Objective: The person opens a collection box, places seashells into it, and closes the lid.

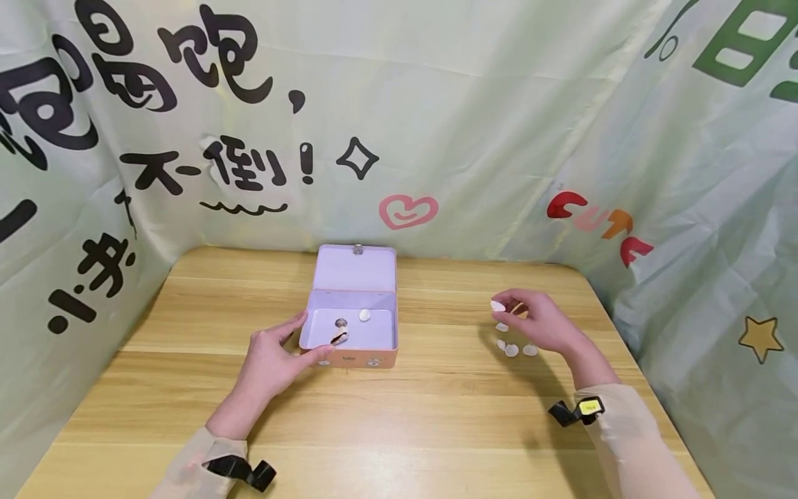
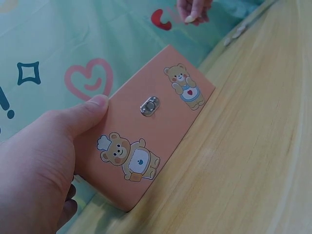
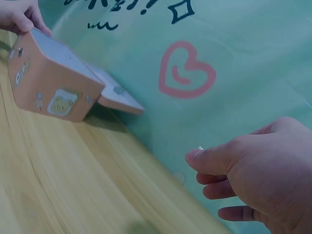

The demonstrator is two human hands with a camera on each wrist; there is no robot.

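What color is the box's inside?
The box's inside is pale purple; clearest in the head view.

wooden table point(image 1: 436, 430), pale green cloth point(image 1: 499, 138) behind, black characters point(image 1: 240, 163), pink heart point(image 1: 408, 211), yellow star point(image 1: 760, 339)

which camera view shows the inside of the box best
The head view: it looks down into the open box, showing three small items in it. The right wrist view catches only a slanted strip of the inside; the left wrist view shows the box's outer front, none of the inside.
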